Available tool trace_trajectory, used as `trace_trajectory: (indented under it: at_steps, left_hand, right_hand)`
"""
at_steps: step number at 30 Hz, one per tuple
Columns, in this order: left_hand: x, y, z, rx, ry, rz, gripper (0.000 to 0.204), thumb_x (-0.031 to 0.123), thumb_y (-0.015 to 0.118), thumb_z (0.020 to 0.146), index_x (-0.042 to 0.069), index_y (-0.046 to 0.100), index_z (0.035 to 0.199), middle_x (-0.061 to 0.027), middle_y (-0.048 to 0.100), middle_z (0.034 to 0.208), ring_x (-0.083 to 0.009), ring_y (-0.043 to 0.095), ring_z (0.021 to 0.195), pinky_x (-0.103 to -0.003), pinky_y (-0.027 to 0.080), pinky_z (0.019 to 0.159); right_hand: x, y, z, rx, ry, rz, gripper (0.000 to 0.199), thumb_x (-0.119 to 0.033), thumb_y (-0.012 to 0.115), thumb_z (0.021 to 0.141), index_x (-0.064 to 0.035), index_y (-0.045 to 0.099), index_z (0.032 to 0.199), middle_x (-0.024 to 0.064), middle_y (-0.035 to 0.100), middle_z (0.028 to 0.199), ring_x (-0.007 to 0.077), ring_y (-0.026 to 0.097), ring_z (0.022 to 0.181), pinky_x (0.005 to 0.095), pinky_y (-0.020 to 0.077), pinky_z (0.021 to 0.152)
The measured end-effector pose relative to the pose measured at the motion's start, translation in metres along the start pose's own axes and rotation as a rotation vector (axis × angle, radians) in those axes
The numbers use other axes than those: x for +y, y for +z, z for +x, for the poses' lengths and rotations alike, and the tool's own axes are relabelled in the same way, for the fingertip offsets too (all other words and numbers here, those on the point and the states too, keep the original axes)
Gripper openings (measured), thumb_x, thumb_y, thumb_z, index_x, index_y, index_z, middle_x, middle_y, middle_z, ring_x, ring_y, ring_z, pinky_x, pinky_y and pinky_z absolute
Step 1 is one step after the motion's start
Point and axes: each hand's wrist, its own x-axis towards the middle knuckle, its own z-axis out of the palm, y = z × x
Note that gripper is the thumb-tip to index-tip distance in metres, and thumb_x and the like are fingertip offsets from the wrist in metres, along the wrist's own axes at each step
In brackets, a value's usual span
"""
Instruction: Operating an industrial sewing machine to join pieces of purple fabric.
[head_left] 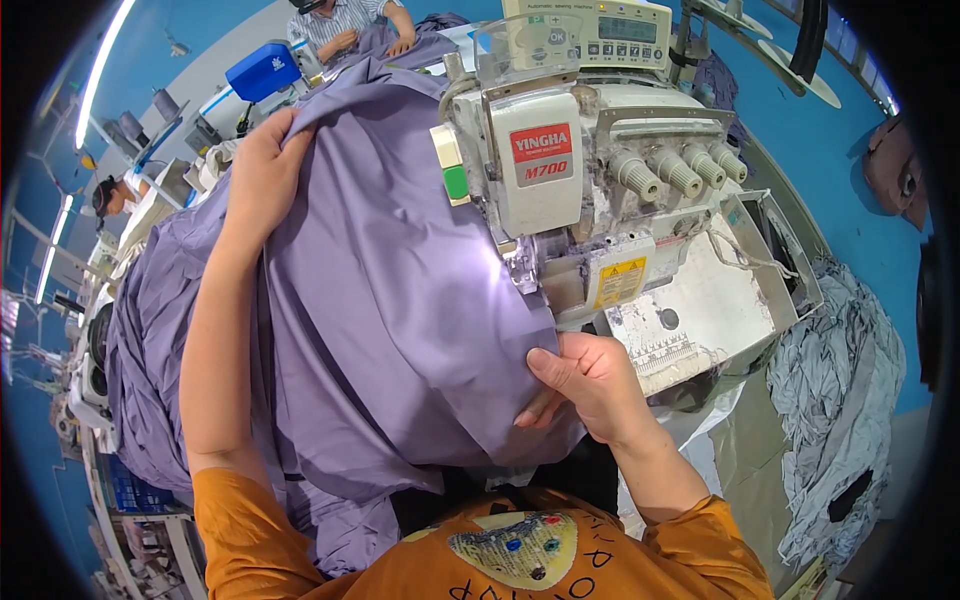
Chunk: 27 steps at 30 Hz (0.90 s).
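Observation:
A large piece of purple fabric (pixel 390 280) is spread between my two hands and hangs down over my lap. My left hand (pixel 265 165) grips its upper left part, fingers tucked behind a fold. At the lower right, my right hand (pixel 590 385) pinches the fabric's edge between thumb and fingers, just below the sewing head. The white overlock sewing machine (pixel 540 190) stands right of the fabric. Its lit needle area (pixel 522 268) meets the cloth's right edge. The presser foot and needle are too small to make out clearly.
More purple fabric (pixel 160 350) is heaped at the left. Pale grey fabric (pixel 835 400) hangs at the right beside the machine's open tray (pixel 770 250). A control panel (pixel 625 38) tops the machine. Across the table, a person in a striped shirt (pixel 335 35) handles purple cloth.

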Motion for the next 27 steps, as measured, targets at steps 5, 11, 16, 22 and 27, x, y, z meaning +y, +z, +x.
trace_trajectory:
  at_steps: [5, 11, 16, 22, 27]
  left_hand:
    - [-0.003, -0.007, 0.03, 0.066, 0.071, 0.097, 0.022, 0.023, 0.055, 0.092, 0.004, 0.062, 0.099, -0.022, 0.063, 0.085, -0.0403, 0.06, 0.083, -0.04, 0.046, 0.072]
    - [-0.012, -0.023, 0.065, 0.126, 0.173, 0.144, 0.026, 0.025, 0.053, 0.093, 0.006, 0.063, 0.108, -0.0216, 0.065, 0.09, -0.0386, 0.063, 0.088, -0.038, 0.048, 0.075]
    - [-0.021, -0.041, 0.103, 0.208, 0.289, 0.254, 0.029, 0.028, 0.052, 0.093, 0.007, 0.062, 0.111, -0.0214, 0.065, 0.097, -0.04, 0.062, 0.093, -0.04, 0.048, 0.079]
    - [-0.051, -0.055, 0.125, 0.254, 0.184, 0.45, 0.032, 0.032, 0.051, 0.093, 0.012, 0.062, 0.115, -0.0204, 0.066, 0.101, -0.0394, 0.062, 0.095, -0.043, 0.049, 0.081]
    - [-0.006, -0.011, 0.066, 0.493, 0.56, 0.406, 0.043, 0.023, 0.068, 0.084, 0.009, 0.058, 0.124, -0.0119, 0.062, 0.119, -0.0328, 0.056, 0.114, -0.041, 0.044, 0.095]
  right_hand:
    - [0.001, -0.001, 0.0, -0.015, -0.011, 0.033, 0.025, -0.02, 0.056, 0.098, 0.0038, 0.06, 0.094, 0.0109, 0.067, 0.08, 0.0184, 0.069, 0.064, 0.0242, 0.0543, 0.054]
    - [-0.004, 0.002, -0.001, 0.015, 0.052, 0.031, 0.025, -0.021, 0.056, 0.098, 0.0033, 0.06, 0.093, 0.0111, 0.067, 0.079, 0.0184, 0.069, 0.064, 0.0245, 0.0546, 0.055]
    - [-0.003, -0.003, -0.001, -0.006, 0.032, 0.029, 0.025, -0.021, 0.055, 0.098, 0.0027, 0.06, 0.092, 0.011, 0.067, 0.078, 0.0184, 0.069, 0.064, 0.0241, 0.0548, 0.052]
    - [-0.005, 0.003, -0.001, 0.023, 0.064, 0.052, 0.023, -0.018, 0.054, 0.098, 0.0029, 0.06, 0.092, 0.0118, 0.067, 0.077, 0.0188, 0.069, 0.064, 0.0244, 0.0554, 0.05]
    - [-0.002, 0.005, -0.002, 0.025, 0.043, 0.086, 0.022, -0.017, 0.053, 0.099, 0.0033, 0.06, 0.093, 0.0128, 0.068, 0.078, 0.0191, 0.069, 0.064, 0.0258, 0.0565, 0.053]
